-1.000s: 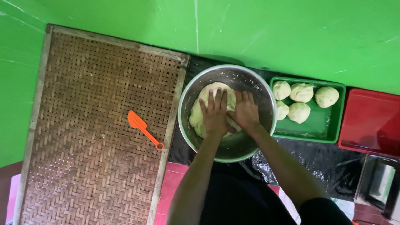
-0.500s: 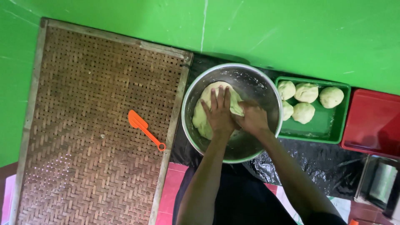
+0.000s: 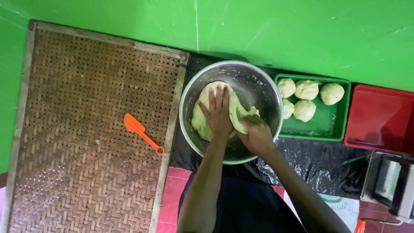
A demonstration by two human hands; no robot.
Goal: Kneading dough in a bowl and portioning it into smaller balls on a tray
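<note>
Dough (image 3: 202, 116) — long axis upright — under left hand (image 3: 219, 113).

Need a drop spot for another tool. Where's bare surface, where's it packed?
Bare: most of the woven mat around the orange scraper; the red tray; the near half of the green tray below the dough balls. Packed: the steel bowl, with both hands in the dough.

white bag (image 3: 340, 206) | bottom right, under black sheet (image 3: 319, 162) | green round mark, possibly a label
</note>
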